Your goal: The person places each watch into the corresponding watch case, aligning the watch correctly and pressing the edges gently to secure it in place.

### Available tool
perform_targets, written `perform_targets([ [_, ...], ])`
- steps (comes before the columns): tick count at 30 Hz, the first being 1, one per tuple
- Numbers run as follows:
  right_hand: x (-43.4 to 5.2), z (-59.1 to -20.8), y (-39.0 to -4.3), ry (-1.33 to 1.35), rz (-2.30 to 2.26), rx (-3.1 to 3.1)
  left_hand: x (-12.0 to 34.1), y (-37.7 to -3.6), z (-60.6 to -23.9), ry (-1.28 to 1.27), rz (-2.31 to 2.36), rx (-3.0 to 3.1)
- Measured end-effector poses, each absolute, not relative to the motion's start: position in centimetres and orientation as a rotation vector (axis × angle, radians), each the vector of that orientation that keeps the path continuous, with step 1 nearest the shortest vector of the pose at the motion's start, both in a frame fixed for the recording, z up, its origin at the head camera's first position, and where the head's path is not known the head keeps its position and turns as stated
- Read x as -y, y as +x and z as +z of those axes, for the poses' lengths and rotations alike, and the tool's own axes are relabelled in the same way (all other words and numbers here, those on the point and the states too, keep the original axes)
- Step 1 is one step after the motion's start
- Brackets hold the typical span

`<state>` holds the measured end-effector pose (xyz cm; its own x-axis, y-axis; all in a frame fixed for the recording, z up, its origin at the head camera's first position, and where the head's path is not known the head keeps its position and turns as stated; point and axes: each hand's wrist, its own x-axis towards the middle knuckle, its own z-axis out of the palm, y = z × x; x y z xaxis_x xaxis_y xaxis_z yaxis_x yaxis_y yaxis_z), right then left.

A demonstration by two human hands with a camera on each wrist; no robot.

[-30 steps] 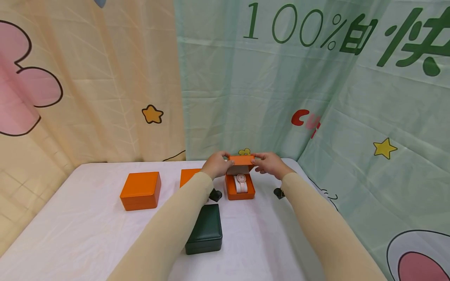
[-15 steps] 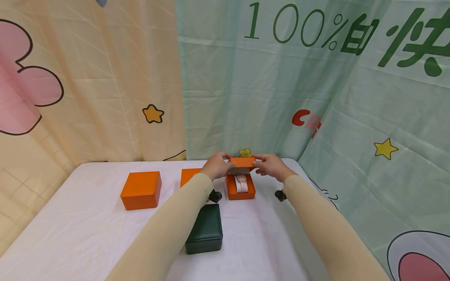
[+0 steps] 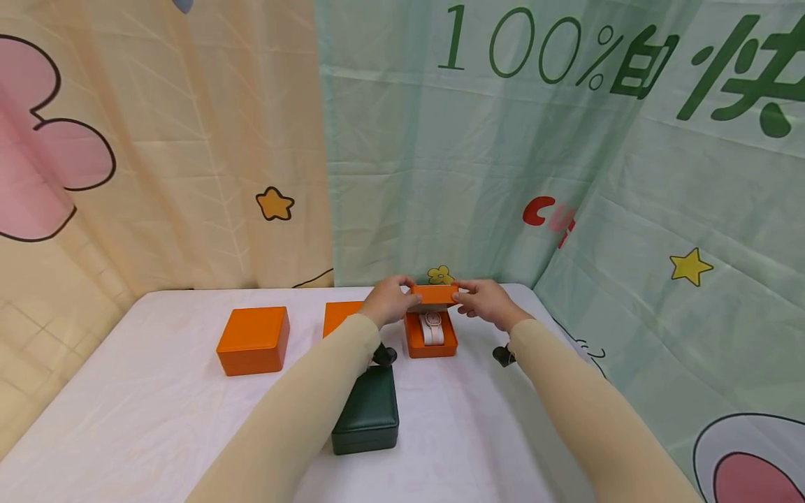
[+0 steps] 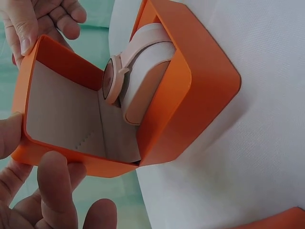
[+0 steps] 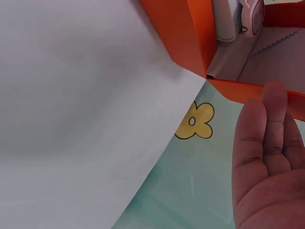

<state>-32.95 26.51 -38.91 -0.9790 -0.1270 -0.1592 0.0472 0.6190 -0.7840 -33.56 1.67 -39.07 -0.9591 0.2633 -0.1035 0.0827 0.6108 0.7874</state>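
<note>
Lid of orange watch box near table's far edge being pinched by left hand and right hand; half lowered, pink watch showing, closing remaining.

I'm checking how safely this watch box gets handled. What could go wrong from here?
1. The lid is tipped partway over the watch, which sits high on its cushion; the lid may press on the watch face.
2. Both the left hand and the right hand hold only the lid, so the orange box could slide on the white tablecloth.
3. Fingers at the lid's edge might get pinched.
</note>
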Motion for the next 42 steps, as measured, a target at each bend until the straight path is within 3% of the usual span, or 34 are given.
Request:
perform_targets([
  [42, -26.4, -40.5, -31.5, -0.051, -1.388, -2.657, -2.0, -32.4, -39.6, 0.265, 1.275, -2.654],
])
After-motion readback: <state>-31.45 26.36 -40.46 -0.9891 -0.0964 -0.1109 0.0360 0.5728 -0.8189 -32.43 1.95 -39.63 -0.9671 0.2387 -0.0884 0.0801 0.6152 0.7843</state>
